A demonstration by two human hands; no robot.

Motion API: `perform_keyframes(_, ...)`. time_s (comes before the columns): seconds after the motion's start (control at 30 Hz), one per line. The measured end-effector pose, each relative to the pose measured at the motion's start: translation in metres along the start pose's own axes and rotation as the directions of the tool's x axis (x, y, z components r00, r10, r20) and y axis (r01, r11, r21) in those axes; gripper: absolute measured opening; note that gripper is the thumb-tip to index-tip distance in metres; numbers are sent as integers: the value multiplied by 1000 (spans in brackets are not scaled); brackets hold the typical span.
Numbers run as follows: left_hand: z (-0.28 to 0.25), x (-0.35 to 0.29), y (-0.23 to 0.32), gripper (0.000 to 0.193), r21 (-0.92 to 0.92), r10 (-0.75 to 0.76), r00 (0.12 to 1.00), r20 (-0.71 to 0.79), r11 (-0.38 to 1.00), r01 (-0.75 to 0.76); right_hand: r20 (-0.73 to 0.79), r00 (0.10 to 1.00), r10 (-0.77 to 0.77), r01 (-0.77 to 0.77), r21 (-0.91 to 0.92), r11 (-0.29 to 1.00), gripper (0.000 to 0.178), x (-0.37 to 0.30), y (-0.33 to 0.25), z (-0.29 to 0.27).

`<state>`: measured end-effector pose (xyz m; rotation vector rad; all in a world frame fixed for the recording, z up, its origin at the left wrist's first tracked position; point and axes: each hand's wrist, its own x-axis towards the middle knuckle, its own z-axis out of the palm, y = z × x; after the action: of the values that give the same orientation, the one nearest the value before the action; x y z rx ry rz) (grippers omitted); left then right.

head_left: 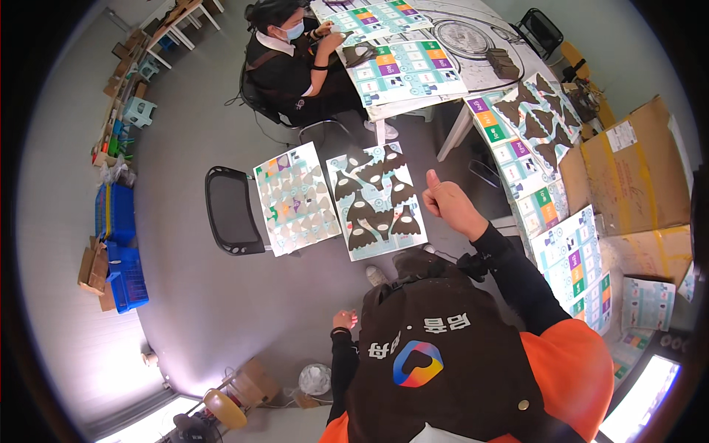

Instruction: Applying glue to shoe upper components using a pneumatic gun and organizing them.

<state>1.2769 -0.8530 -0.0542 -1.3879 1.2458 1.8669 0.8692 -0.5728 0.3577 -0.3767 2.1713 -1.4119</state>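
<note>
My right hand [452, 207] is raised over the floor, its fingers curled into a fist and the thumb sticking up; it holds nothing. Just left of it lies a printed sheet [412, 241] covered with dark brown, wavy-edged flared pieces, several with a pale oval. Another printed sheet [323, 167], bearing rows of pale grey pieces, lies beside that one by a black chair [235, 210]. Low at my left side hangs my left hand [344, 319], apart from everything, its small fingers loosely parted with nothing seen in them.
A masked person [284, 59] sits at the far white table [473, 33], handling a dark piece over printed sheets. On the right, more sheets [569, 258] and large cardboard boxes [628, 173] stand close. Blue crates [127, 277] line the left wall; a bin [315, 378] is behind left.
</note>
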Motion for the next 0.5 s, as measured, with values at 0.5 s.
perform_keyframes(0.5,30,-1,26,39,166,78,991,-106,984,-60,378,926,-28,-129,383,915,84,16,23,-33)
